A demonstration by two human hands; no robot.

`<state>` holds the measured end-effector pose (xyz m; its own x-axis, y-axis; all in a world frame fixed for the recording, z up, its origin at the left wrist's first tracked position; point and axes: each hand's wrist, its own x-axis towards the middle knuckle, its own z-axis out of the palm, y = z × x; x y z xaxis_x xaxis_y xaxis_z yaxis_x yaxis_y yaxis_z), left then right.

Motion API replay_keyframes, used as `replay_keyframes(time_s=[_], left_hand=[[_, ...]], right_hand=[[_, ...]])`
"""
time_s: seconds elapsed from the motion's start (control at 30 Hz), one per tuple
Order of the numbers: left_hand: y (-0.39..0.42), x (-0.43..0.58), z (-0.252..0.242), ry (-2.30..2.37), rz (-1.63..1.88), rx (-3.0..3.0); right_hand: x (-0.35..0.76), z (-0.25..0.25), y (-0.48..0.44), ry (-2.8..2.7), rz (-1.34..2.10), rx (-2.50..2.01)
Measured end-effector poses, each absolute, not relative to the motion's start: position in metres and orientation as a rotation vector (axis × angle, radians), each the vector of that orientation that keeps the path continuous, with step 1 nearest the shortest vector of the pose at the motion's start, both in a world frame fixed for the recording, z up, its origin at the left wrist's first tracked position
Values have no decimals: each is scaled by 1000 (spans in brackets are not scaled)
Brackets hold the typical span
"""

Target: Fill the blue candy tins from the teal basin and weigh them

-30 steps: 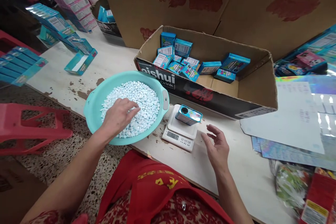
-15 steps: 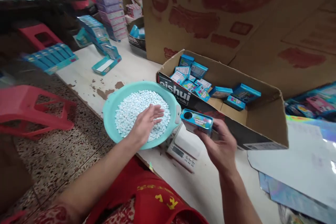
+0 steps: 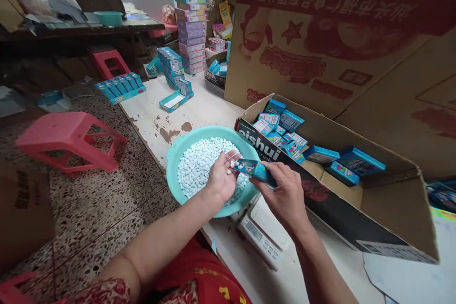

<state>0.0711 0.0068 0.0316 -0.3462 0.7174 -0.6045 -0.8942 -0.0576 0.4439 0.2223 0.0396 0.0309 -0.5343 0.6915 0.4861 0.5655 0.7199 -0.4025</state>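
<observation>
My right hand (image 3: 285, 194) is closed round a small blue candy tin (image 3: 261, 173), tilted so one end points left over my left palm. My left hand (image 3: 221, 180) is cupped palm up, fingers half curled, with a few white candies (image 3: 231, 167) in it beside the tin's end. Below it, a turquoise basin (image 3: 171, 171) holds a heap of small white candies (image 3: 199, 156). A white digital scale (image 3: 265, 232) stands under my right hand. Right of the basin, an open cardboard box (image 3: 356, 218) holds several blue tins (image 3: 292, 121).
At the table's far end are a blue display tray (image 3: 176, 102), stacked blue boxes (image 3: 171, 64) and a tall stack of pink and purple boxes (image 3: 191, 33). A large carton (image 3: 302, 57) rises behind the open box. A red stool (image 3: 67, 135) stands on the floor at left.
The tin has moved left and tipped over from near the scale to my left hand. My left palm has turned up and now holds candies. The camera view has shifted.
</observation>
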Motion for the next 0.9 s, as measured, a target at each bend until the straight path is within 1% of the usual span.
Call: replay_keyframes(time_s=[0.13, 0.23, 0.3, 0.37, 0.43, 0.5, 0.67, 0.9], left_hand=[[8, 74, 32, 880, 1684, -268], [4, 71, 30, 935, 1654, -170], [-3, 62, 29, 1062, 1611, 122], [-12, 48, 27, 1322, 1495, 610], [-19, 33, 24, 1643, 1332, 1085], [-23, 21, 20, 1843, 1208, 1338], [-22, 17, 13, 1813, 1075, 1476], [-22, 11, 13, 1928, 1001, 1472]], right_hand=[[227, 32, 38, -2171, 407, -1018], [238, 30, 30, -1951, 673, -1068], [252, 21, 22, -1720, 833, -1116], [272, 7, 12, -1495, 913, -1177], [291, -13, 3, -1353, 937, -1240], [306, -35, -4, -1295, 950, -1302], [313, -76, -11, -1245, 1022, -1373], [329, -82, -18, -1234, 941, -1327]])
